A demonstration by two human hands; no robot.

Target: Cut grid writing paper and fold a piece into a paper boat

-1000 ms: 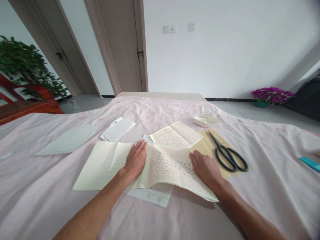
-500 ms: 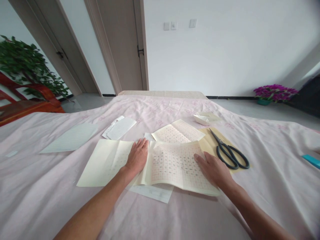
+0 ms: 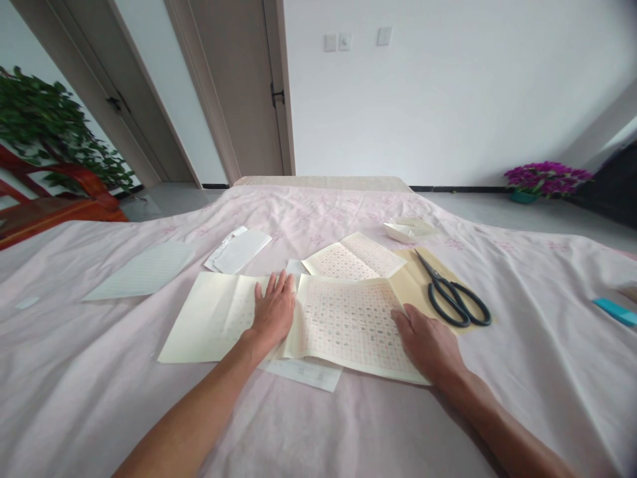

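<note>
An open notebook (image 3: 351, 325) lies in front of me, its right page covered with red-lined squares and handwritten characters. The left page (image 3: 199, 322) is mostly blank cream, with faint marks showing through. My left hand (image 3: 275, 307) rests flat beside the fold, fingers stretched out. At the right edge, my right hand (image 3: 432, 342) pinches the notebook's page, thumb on top and the other fingers partly hidden. Black-handled scissors (image 3: 450, 292) lie just beyond my right hand, on a tan sheet (image 3: 408, 269). A loose squared sheet (image 3: 355, 255) sits behind the notebook.
A folded paper boat (image 3: 401, 232) stands farther back. On the left are folded white papers (image 3: 241, 249) and a lined sheet (image 3: 142, 269). Another slip (image 3: 308, 375) pokes out under the notebook. A blue object (image 3: 614, 311) lies far right on the pink-patterned cloth (image 3: 378, 431).
The right page, which was bulging and wavy, now lies flatter. My right hand stays at its edge and my left hand stays by the fold. The view has tilted slightly.
</note>
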